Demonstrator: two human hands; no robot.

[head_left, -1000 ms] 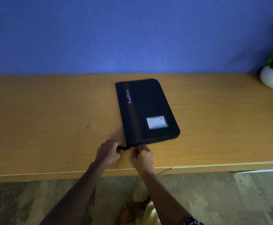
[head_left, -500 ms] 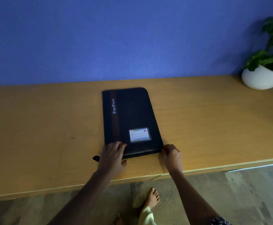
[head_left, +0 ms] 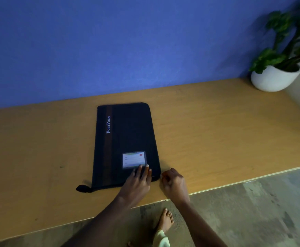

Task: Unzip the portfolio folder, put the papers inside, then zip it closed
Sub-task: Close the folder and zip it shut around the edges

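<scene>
A black portfolio folder (head_left: 127, 136) with a brown stripe, white "PortFolio" lettering and a small card window lies flat on the wooden table (head_left: 217, 131). A black tab (head_left: 83, 188) sticks out at its near left corner. My left hand (head_left: 139, 180) lies flat on the folder's near right part, its straight fingers touching the card window. My right hand (head_left: 174, 182) sits at the folder's near right corner with curled fingers pinching the zipper pull there. No papers are in view.
A white pot (head_left: 275, 78) with a green plant stands at the table's far right corner. A blue wall runs behind the table. The table's front edge is close to my arms, and a bare foot (head_left: 165, 221) shows on the floor below.
My left hand slid right along the folder's near edge, from the left corner to the card window. My right hand moved from the near left corner to the near right corner, following the zipper line.
</scene>
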